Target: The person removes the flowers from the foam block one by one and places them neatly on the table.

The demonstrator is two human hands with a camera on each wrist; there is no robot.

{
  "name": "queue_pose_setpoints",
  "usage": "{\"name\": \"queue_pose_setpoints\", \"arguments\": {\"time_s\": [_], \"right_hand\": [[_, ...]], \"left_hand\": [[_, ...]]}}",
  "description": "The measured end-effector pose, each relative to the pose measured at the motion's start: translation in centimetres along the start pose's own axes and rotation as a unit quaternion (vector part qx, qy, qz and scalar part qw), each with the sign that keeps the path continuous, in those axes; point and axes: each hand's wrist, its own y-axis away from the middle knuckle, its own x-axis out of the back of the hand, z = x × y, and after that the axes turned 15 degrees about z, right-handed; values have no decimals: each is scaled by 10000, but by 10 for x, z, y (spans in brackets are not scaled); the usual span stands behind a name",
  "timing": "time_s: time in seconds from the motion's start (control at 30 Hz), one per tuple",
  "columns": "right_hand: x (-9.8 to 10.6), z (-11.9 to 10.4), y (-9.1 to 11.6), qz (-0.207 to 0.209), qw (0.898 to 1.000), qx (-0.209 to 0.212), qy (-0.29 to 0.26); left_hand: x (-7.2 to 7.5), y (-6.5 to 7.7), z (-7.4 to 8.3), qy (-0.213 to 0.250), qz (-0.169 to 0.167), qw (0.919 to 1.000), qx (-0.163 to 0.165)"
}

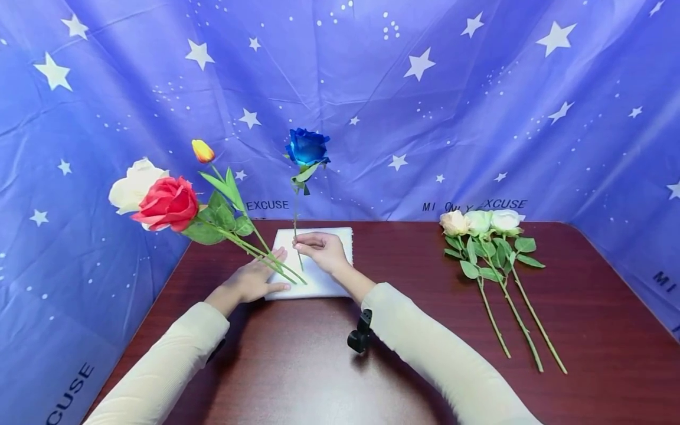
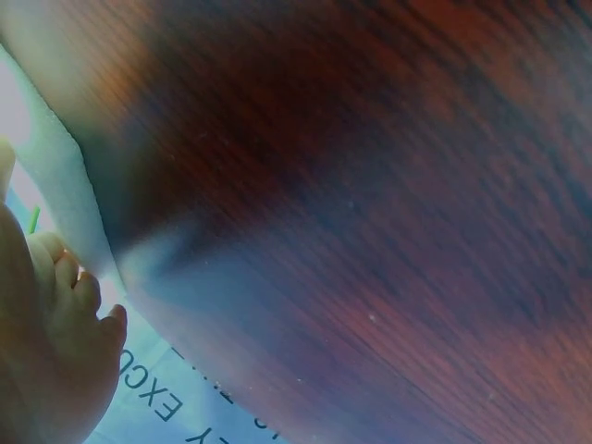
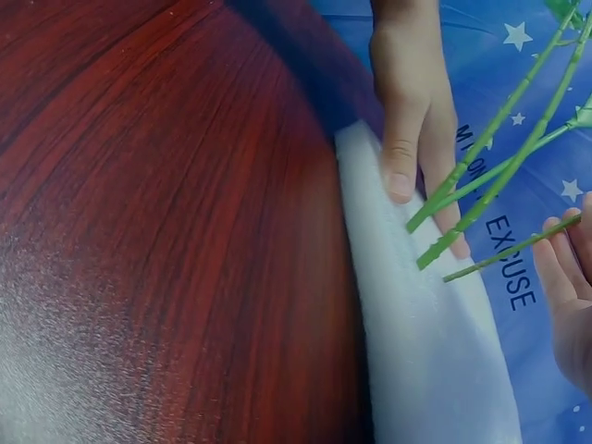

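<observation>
Right hand (image 1: pixel 324 251) pinches the blue rose (image 1: pixel 308 149) by its stem, lower end at the white foam block (image 1: pixel 319 286); can't tell how deep. Left hand (image 1: pixel 252 281) lies on the foam, fingers extended, clutching nothing. I'd pinch lower, push along the stem axis, brace the foam, clear the red rose (image 1: pixel 169 204).

On the tabletop (image 1: pixel 297 360), before the curtain (image 1: pixel 329 77), the foam block (image 1: pixel 321 287) bears three leftward-leaning flowers (image 1: pixel 169 203), with three roses (image 1: pixel 480 222) lying to its right.
</observation>
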Motion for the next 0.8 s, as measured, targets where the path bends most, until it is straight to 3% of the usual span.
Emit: {"name": "queue_pose_setpoints", "arguments": {"time_s": [0.17, 0.47, 0.8], "right_hand": [[-3, 5, 1, -14, 10000, -6, 25], [2, 8, 5, 125, 9987, 408, 280], [3, 5, 7, 874, 9960, -188, -36]], "left_hand": [[0, 0, 0, 0, -2, 10000, 21], [0, 0, 0, -40, -7, 10000, 32], [-1, -1, -1, -94, 10, 10000, 8]]}}
